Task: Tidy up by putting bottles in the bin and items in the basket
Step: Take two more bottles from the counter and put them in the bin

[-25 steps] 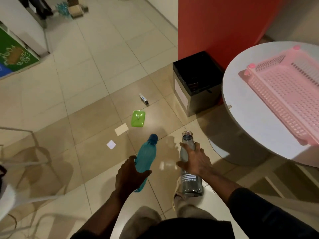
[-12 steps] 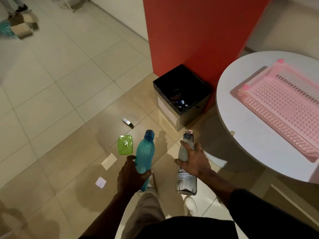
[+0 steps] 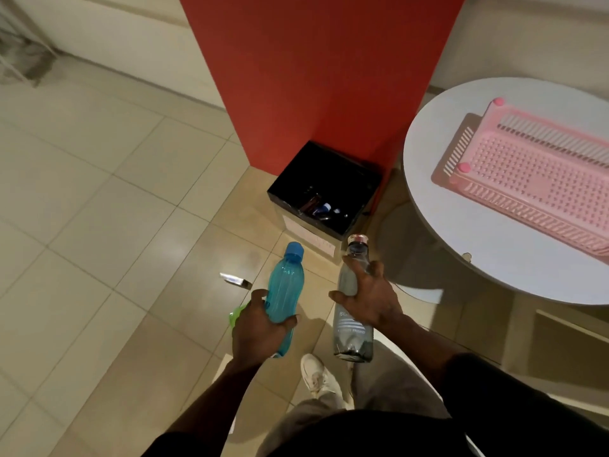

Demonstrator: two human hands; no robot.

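Note:
My left hand grips a teal plastic bottle with a blue cap, held upright above the floor. My right hand holds a clear grey glass bottle with a dark cap. A black square bin stands on the floor just beyond both bottles, against a red pillar, with some rubbish inside. The pink perforated basket lies on the round white table at the right. A green item on the floor peeks out behind my left hand.
A small silver wrapper lies on the tiles left of the teal bottle. The red pillar rises behind the bin. My white shoe and trouser legs show below. Open tiled floor stretches to the left.
I have walked closer to the bin with both bottles still in hand. The bin and table now sit nearer, and the green item is mostly hidden behind my left hand.

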